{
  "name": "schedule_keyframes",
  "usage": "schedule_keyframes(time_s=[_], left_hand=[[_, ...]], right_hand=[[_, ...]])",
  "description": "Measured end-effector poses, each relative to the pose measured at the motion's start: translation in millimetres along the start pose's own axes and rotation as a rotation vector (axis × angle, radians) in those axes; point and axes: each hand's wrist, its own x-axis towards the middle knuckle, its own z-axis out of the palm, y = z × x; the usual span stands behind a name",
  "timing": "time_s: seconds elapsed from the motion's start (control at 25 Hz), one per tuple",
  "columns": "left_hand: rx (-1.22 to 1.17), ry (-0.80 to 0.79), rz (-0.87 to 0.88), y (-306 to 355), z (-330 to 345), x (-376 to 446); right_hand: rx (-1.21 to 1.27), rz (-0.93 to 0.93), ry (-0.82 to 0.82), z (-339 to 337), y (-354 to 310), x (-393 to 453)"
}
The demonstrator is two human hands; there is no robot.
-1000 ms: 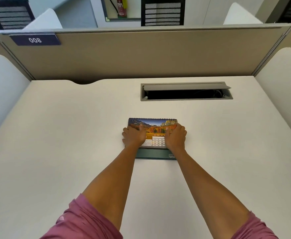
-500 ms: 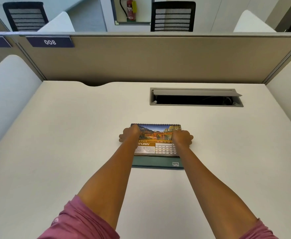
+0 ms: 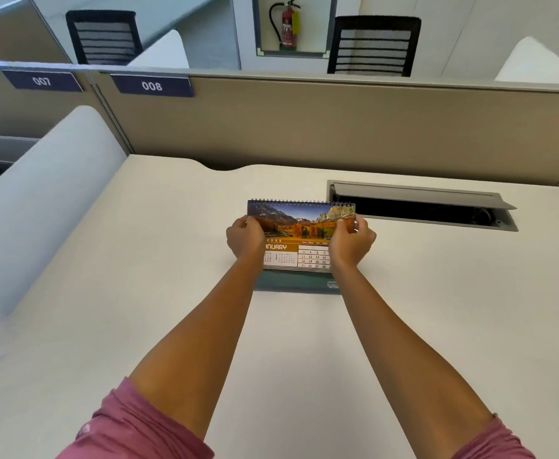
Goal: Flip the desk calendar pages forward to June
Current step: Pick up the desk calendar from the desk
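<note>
A spiral-bound desk calendar stands on the white desk, its teal base toward me. Its front page shows a mountain photo above the word January and a date grid. My left hand grips the calendar's left edge, fingers wrapped around the side. My right hand grips the right edge, thumb on the front of the page near the photo. Both hands cover the page's outer parts.
An open grey cable hatch is set in the desk behind and right of the calendar. A beige partition with plates 007 and 008 closes the back. White curved side dividers flank the desk.
My hands slid from the front of the page outward to the calendar's two side edges and higher up. The January page is now uncovered. The camera tilted up.
</note>
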Motion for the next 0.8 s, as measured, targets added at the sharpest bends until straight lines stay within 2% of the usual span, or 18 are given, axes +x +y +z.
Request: schedule_keyframes(time_s=[0.36,0.8], left_hand=[[-0.143,0.028,0.169,23,-43,41],[-0.247,-0.014,0.274,18,-76,89]], right_hand=[[0.154,-0.162,-0.108,59,-26,-21],[0.278,-0.140,-0.241,91,-30,-16]])
